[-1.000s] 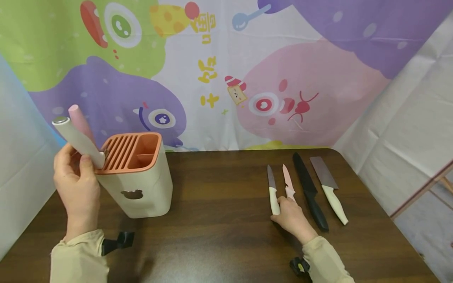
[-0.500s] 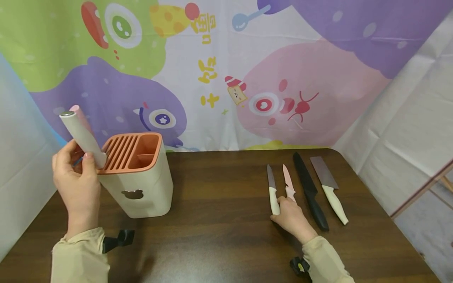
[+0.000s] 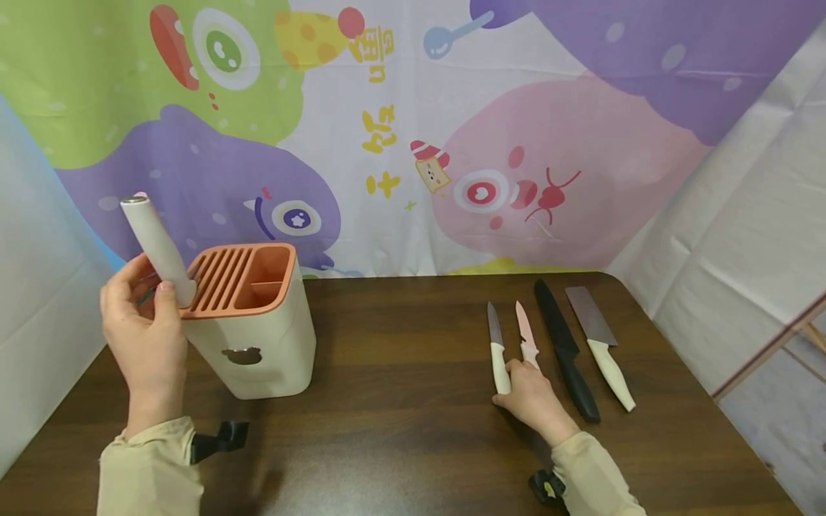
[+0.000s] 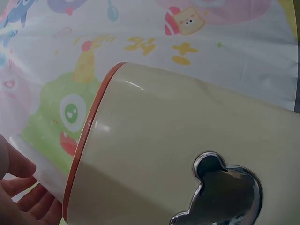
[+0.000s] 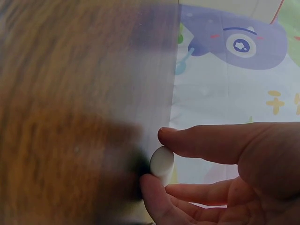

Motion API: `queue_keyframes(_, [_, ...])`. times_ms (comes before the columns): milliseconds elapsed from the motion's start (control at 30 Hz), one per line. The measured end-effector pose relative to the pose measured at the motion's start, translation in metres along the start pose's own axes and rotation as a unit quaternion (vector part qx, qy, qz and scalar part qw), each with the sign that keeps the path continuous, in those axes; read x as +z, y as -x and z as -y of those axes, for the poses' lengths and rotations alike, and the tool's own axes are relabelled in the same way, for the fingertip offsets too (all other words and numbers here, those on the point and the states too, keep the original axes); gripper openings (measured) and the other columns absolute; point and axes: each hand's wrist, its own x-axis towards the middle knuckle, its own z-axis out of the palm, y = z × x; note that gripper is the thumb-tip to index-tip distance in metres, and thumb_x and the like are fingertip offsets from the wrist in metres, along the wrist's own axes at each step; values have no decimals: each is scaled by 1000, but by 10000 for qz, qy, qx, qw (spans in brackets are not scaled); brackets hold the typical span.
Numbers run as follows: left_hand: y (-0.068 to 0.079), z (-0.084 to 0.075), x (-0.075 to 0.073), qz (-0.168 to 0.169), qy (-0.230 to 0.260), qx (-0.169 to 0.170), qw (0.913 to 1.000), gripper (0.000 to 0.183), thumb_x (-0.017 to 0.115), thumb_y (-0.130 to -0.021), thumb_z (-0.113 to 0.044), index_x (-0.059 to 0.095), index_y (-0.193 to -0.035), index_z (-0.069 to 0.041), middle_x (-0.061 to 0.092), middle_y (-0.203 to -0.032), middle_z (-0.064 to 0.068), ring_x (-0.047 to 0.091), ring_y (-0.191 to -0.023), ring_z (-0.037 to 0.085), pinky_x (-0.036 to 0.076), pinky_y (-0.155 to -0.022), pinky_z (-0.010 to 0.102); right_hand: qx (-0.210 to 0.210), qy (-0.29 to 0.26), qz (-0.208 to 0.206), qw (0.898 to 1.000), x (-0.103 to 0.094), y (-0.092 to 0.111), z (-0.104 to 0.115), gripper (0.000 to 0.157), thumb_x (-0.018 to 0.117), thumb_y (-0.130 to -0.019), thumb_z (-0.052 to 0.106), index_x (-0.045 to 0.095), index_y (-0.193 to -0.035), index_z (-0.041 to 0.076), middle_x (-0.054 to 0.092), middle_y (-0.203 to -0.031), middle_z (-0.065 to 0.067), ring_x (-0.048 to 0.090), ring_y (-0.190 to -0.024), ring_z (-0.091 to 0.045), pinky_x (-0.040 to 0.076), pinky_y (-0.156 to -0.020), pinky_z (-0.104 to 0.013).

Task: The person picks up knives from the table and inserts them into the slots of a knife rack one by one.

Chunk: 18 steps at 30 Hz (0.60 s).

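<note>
Clamped both sides

Table (image 3: 400, 444) filled lower frame; cream block (image 3: 280, 358) stood ctr-L. L hand (image 3: 145, 330), mid-L, & R hand (image 3: 532, 398), lower R: grips clamped, resp., on white handle (image 3: 160, 247) tilted at block's L edge & white-handled knife (image 3: 498, 362) on table.

Left fingers (image 3: 165, 307) hold white handle (image 3: 157, 242) at slotted block (image 3: 271, 362); right fingers (image 3: 518, 371) pinch knife (image 3: 497, 351) (cream-handled).

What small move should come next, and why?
Probably have the left hand gently straighten the white handle: it leans leftward at the edge of the slotted holder, while the right hand pinches the smaller cream-handled knife.
</note>
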Motion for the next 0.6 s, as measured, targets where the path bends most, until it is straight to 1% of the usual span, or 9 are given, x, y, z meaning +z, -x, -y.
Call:
queue_keyframes(267, [3,0,0,-96,-98,-100,9999,37,48,-88,1,54,-123,-9,42,-106,-12,49,-103,5,44,-88,20,14,-23,-22,10000,0,0,1,47,77,-68,12,54,-102,-11,58,-87,-18,56,-80,-30,47,-71,-44])
queue_keyframes(600, [8,0,1,-222,148,-111,9996,37,49,-87,2,55,-122,-8,43,-109,-10,49,-103,6,44,-87,20,16,-33,-17,10000,-1,0,0,47,76,-67,11,54,-102,-11,59,-86,-18,57,-78,-29,48,-69,-43])
